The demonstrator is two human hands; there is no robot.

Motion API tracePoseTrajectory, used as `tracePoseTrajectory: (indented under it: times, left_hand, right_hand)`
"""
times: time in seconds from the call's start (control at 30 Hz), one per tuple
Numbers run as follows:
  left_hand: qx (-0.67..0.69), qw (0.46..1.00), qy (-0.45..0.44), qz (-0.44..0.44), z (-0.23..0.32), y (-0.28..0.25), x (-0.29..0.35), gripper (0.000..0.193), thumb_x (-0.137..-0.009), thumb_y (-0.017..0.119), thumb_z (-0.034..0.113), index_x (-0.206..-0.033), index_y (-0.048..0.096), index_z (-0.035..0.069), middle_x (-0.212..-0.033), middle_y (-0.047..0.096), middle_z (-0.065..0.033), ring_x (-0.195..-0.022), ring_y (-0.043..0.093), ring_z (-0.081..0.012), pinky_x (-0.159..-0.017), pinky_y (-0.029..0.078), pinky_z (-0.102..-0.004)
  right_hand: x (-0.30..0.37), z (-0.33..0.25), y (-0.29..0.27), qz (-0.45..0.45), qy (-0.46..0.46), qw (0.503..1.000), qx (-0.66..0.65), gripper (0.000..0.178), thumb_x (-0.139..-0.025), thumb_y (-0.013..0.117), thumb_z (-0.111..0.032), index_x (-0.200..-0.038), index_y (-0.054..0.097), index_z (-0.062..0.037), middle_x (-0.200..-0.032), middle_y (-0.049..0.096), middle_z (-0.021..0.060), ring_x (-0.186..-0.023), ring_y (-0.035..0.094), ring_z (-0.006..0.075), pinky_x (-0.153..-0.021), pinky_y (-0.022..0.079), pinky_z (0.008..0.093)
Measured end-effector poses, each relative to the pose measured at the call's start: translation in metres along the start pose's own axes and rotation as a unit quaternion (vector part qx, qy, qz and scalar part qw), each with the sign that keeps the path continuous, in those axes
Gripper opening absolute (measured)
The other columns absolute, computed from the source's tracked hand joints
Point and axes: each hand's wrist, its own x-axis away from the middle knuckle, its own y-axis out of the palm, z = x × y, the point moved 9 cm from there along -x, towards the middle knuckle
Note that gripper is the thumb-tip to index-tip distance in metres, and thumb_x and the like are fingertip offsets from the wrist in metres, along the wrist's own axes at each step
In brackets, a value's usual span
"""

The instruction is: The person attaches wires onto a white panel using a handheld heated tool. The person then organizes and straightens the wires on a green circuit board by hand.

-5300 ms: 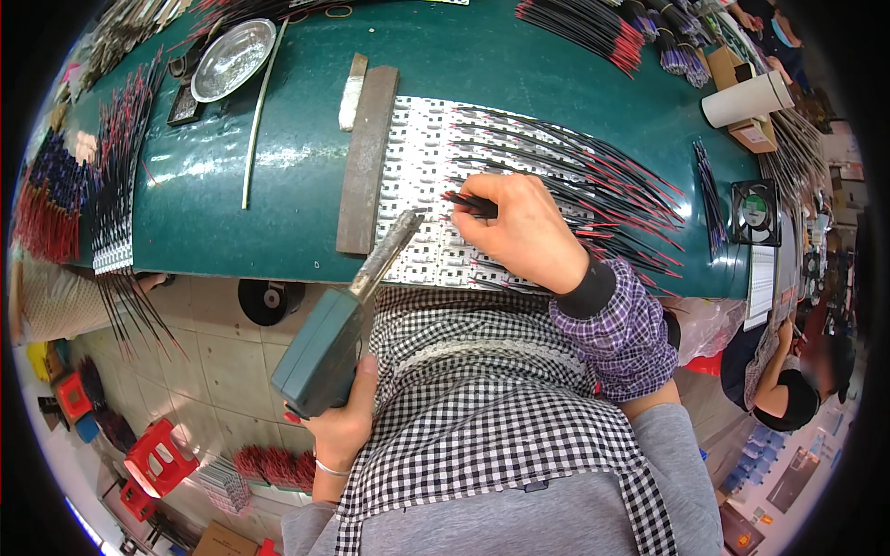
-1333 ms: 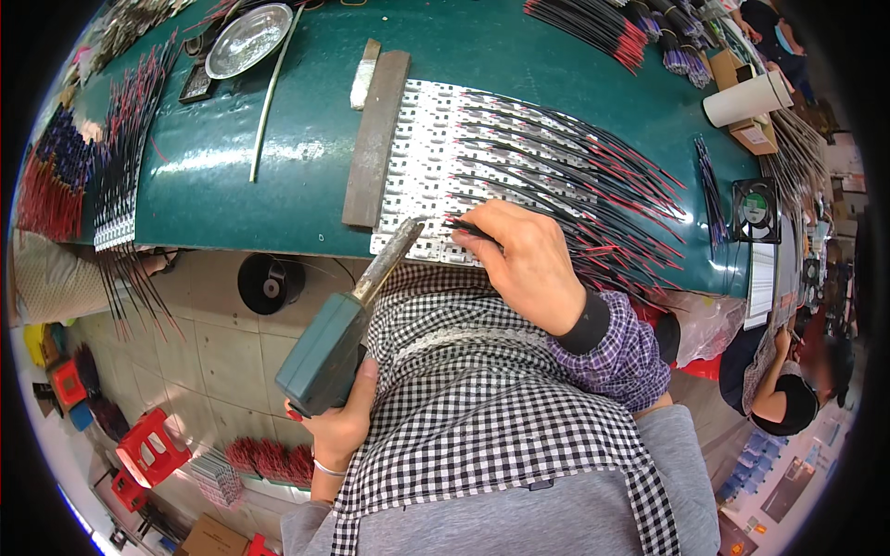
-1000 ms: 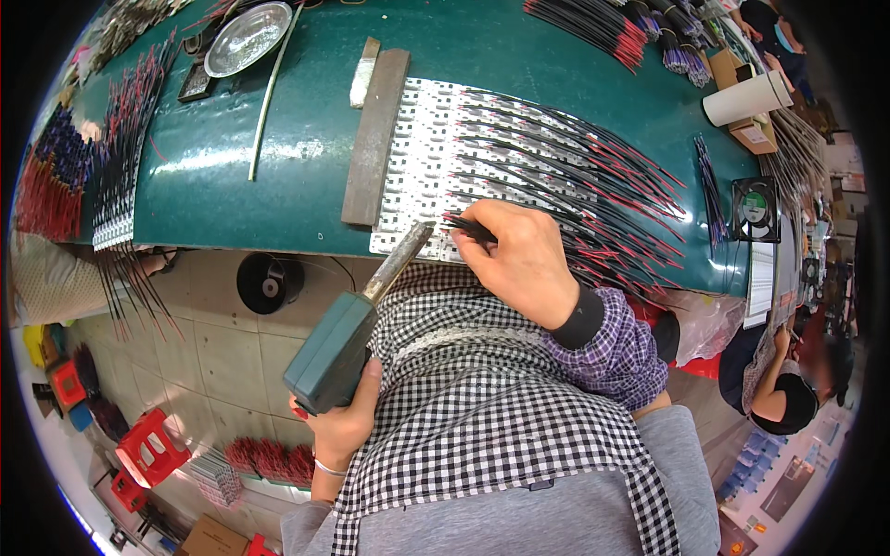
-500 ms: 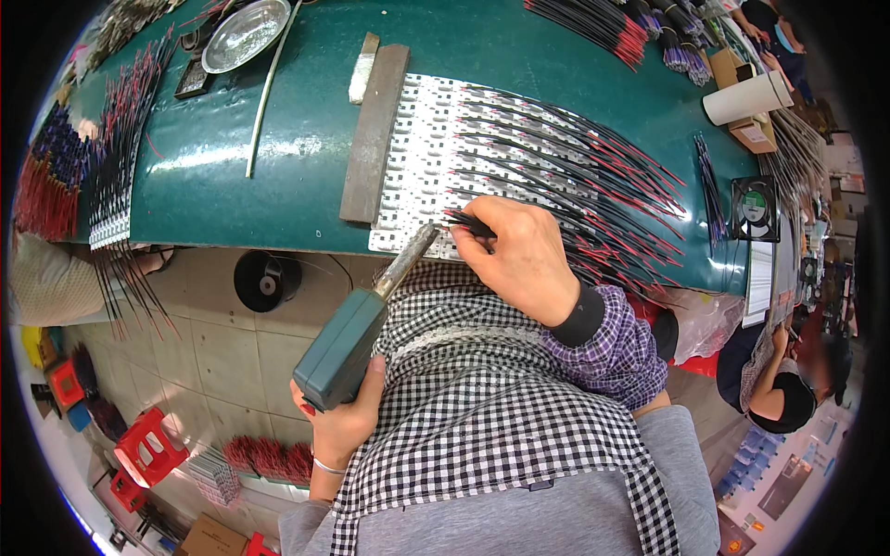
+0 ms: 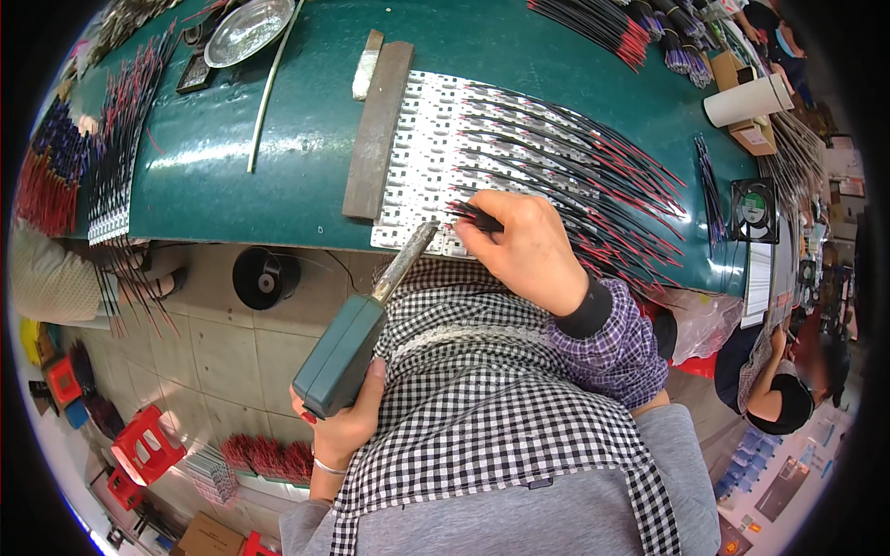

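Note:
My left hand is closed round the handle of a dark green soldering gun. The gun's long metal barrel slants up to the near edge of a white circuit board panel, its tip at or just over the surface; contact is hard to tell. Between the thumb and fingers of my right hand is a small bunch of black wires, their ends pointing left close to the tip. Rows of black and red wires run rightward from the panel across the table.
A flat bar lies along the panel's left edge on the green table. A metal dish and a thin rod lie farther left. Wired boards overhang the table edge at left. A small fan sits at right.
My right hand has shifted slightly right and down with the wires. The soldering gun stays almost in place, its tip still by the panel's near edge.

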Motion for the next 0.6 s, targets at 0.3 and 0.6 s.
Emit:
tracePoseTrajectory:
  times: [0.3, 0.6]
  left_hand:
    - [-0.031, 0.999, 0.029, -0.016, 0.0021, 0.0054, -0.0006, 0.014, -0.081, 0.084, 0.012, -0.091, 0.076, 0.006, -0.080, 0.072, -0.0031, -0.058, 0.062, -0.0180, -0.058, 0.047, -0.0306]
    - [0.026, 0.999, -0.041, -0.011, -0.0028, -0.0001, 0.0030, 0.021, -0.082, 0.083, 0.010, -0.098, 0.075, 0.000, -0.086, 0.074, -0.0076, -0.069, 0.067, -0.0159, -0.064, 0.054, -0.0300]
  right_hand:
    - [-0.0067, 0.0005, -0.0030, 0.004, -0.007, 0.999, -0.051, 0.019, -0.085, 0.074, -0.017, -0.081, 0.068, 0.0009, -0.068, 0.066, 0.0160, -0.061, 0.066, 0.0346, -0.059, 0.050, 0.0442]
    - [-0.0081, 0.0005, -0.0003, -0.031, 0.001, 0.999, -0.035, 0.021, -0.087, 0.073, -0.014, -0.093, 0.070, 0.0059, -0.078, 0.068, 0.0192, -0.062, 0.065, 0.0278, -0.058, 0.052, 0.0366]
